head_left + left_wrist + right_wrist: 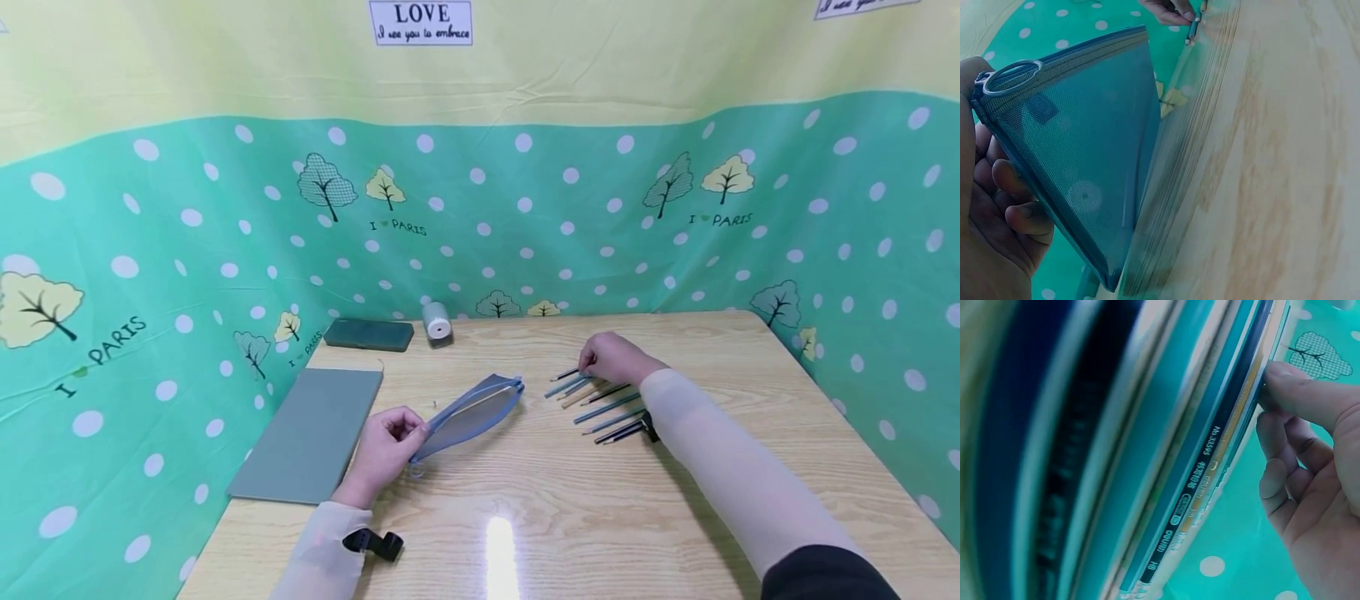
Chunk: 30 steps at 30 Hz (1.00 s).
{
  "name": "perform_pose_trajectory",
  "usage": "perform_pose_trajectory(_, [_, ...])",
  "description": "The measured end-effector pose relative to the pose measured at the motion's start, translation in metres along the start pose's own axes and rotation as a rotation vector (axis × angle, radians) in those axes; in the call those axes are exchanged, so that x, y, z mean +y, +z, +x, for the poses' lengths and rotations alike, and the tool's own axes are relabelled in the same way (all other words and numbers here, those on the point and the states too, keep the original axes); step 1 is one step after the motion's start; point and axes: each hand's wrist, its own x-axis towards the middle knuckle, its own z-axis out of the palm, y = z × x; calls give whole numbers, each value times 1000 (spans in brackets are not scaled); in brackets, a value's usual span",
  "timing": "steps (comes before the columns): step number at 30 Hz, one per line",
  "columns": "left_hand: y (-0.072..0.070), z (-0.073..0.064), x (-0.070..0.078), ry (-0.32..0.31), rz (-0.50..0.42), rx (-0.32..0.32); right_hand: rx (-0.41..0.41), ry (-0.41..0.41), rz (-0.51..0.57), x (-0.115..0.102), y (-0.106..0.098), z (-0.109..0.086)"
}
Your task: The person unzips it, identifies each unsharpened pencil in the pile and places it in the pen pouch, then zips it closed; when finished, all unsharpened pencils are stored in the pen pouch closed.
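Observation:
At the left of the table my left hand (pixel 386 454) pinches one end of a blue mesh zipper pouch (pixel 472 417). The pouch's zipper side faces up, and a metal ring (pixel 1013 78) hangs at the zipper end by the thumb. Farther right, several pencils (pixel 607 408) in blue, black and wood tones lie side by side. My right hand (pixel 617 358) is at the far end of this row, thumb and fingertips pinching a pencil (pixel 1260 394) at its edge. Printed lettering shows on a black pencil (pixel 1194 481) beside it.
A flat grey board (pixel 307 433) lies left of the left hand. Against the back curtain (pixel 525 225) are a dark green case (pixel 369 335) and a small pale cylinder (pixel 437 322). Bright glare falls on the wooden table (pixel 562 517) near the front.

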Motion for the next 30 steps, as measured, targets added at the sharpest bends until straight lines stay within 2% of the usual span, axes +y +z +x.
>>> perform_pose_trajectory(8, [0,0,-3,-12,10,-6,-30,2,-17,-5,-1,3])
perform_pose_trajectory(20, [1,0,-1,-7,-1,-13,-7,-13,-93,-5,4,2])
perform_pose_trajectory(30, [2,0,-3,-2,-14,15,33,-36,-68,-10,-2,-6])
